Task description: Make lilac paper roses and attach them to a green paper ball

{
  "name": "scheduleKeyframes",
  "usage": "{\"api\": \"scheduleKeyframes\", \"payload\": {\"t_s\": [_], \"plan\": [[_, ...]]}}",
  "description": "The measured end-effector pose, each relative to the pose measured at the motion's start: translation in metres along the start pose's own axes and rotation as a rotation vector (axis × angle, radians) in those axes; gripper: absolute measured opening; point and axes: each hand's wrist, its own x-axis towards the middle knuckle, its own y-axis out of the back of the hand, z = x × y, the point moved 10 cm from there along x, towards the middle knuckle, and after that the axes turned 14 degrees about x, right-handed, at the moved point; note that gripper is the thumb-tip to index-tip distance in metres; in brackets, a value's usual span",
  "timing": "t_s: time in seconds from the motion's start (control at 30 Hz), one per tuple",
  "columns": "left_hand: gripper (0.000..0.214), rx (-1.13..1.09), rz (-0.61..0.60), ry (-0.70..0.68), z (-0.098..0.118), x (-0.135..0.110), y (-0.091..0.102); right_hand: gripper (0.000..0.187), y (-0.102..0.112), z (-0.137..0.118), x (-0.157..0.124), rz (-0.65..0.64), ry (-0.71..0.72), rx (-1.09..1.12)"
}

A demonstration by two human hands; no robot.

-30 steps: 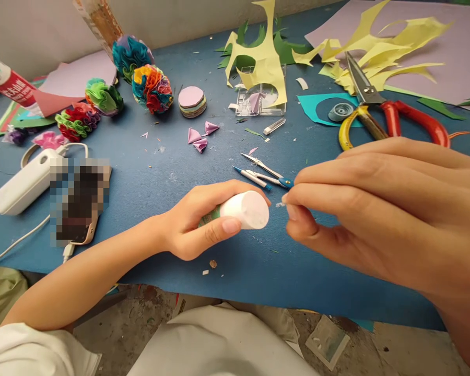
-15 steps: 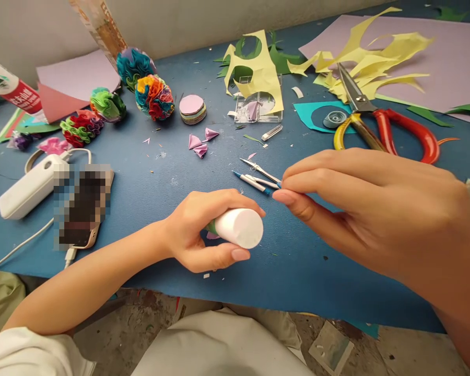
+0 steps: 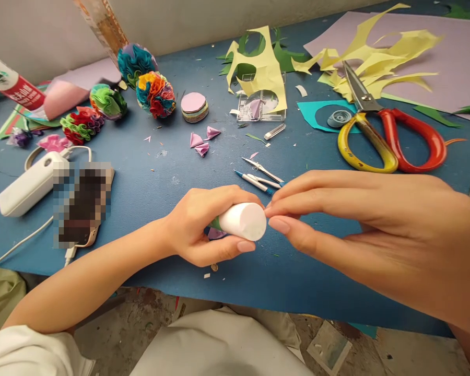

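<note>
My left hand (image 3: 203, 224) is wrapped around a white glue stick (image 3: 243, 221) with a green band, its round white end facing me. A scrap of purple paper (image 3: 216, 233) shows beneath it. My right hand (image 3: 360, 235) is beside that white end, thumb and fingertips slightly apart, with nothing visible between them. The fingertips are at or very near the left hand's fingers; whether they touch is unclear. Just beyond lie a blue-tipped pen-like tool (image 3: 250, 181) and a pair of tweezers (image 3: 262, 169). Small folded purple paper petals (image 3: 196, 140) lie farther off.
Red-and-yellow scissors (image 3: 370, 112) rest at the right by yellow paper offcuts (image 3: 399, 52). A stack of paper discs (image 3: 194, 107) and ruffled paper balls (image 3: 155, 95) stand at the back. On the left are a white power bank (image 3: 31, 185), a phone (image 3: 86, 206) and a bottle (image 3: 13, 83).
My right hand has moved down and left toward the glue stick, and its fingertips have parted from a pinch. The left hand keeps its hold.
</note>
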Motion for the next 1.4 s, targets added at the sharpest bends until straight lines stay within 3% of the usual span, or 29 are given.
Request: {"api": "scheduleKeyframes", "payload": {"t_s": [0.93, 1.4], "plan": [[0.03, 0.067, -0.02, -0.003, 0.0007, -0.0003, -0.0013, 0.015, -0.001, 0.0067, -0.0008, 0.053, -0.11, 0.018], [0.031, 0.074, -0.036, 0.014, 0.0002, -0.0014, -0.0018, 0.013, -0.0039, 0.0008, -0.003, 0.074, -0.006, -0.051]]}}
